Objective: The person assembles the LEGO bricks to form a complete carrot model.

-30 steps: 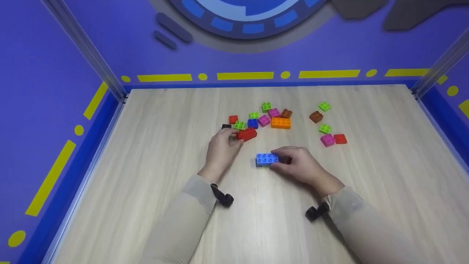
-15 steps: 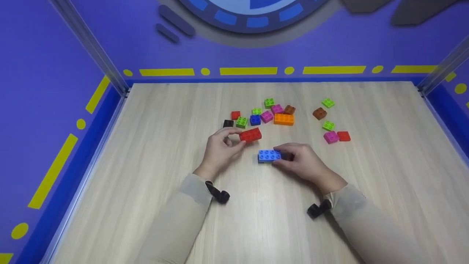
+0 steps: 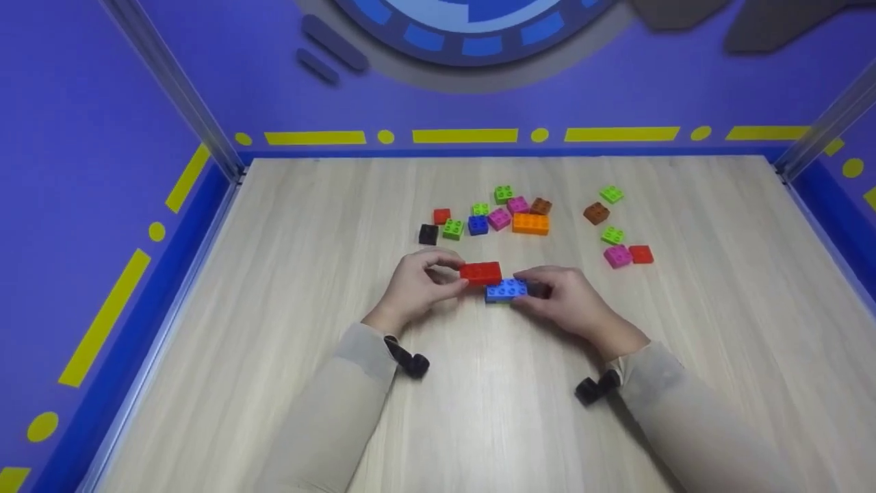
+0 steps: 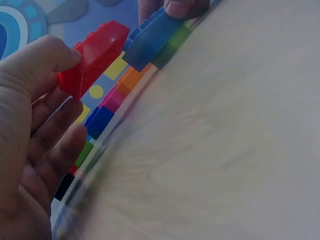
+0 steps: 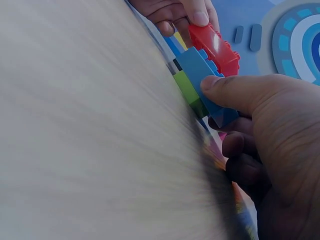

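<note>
one red brick (image 3: pixel 482 274) pinched in the left grip (image 3: pixel 419 284) and one blue brick (image 3: pixel 502 292) pinched in the right grip (image 3: pixel 569 301) seem light, stiff, best held by outer ends.

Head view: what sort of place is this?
Perhaps a toy-building booth or play area: a wooden-looking table, brightly patterned blue walls along its far side and both ends, and colourful toy bricks on top.
</note>
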Demonstrator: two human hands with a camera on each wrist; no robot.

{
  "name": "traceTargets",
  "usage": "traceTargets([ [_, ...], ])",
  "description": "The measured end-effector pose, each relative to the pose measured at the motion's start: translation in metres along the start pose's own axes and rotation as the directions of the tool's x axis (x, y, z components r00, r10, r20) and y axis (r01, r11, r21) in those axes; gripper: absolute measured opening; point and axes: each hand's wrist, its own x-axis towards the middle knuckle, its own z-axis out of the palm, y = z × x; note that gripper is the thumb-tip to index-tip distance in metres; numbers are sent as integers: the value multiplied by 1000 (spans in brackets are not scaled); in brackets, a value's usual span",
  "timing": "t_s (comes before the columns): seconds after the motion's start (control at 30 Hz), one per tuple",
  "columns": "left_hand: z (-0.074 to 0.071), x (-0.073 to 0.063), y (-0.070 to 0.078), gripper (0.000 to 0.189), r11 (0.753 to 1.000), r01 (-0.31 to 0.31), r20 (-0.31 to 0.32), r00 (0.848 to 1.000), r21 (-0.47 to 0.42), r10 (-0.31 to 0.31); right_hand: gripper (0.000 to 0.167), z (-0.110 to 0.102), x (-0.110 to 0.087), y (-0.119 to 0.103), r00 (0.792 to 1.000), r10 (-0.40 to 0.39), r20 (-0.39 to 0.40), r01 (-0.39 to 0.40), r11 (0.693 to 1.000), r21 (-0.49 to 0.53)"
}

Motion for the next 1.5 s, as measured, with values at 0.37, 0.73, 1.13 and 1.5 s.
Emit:
traceTargets([
  [0.37, 8, -6, -4, 33, 995, 21, 116, 993, -93, -10, 47, 7, -5, 5, 1000, -1, -9, 2, 1000, 9],
  [0.73, 8, 1, 4, 41, 996, -78, 139, 987, -38, 82, 47, -1, 0, 1, 1000, 11, -10, -11, 1000, 19],
  [1.13, 9, -2, 7, 40, 990, -90, 195, 979, 112, 67, 47, 4, 0, 1, 1000, 0, -9, 0, 1000, 13],
  [1.5, 15, -1, 12, 39, 991, -80, 183, 981, 109, 60, 48, 5, -2, 3, 1000, -23, -20, 24, 1000, 1],
])
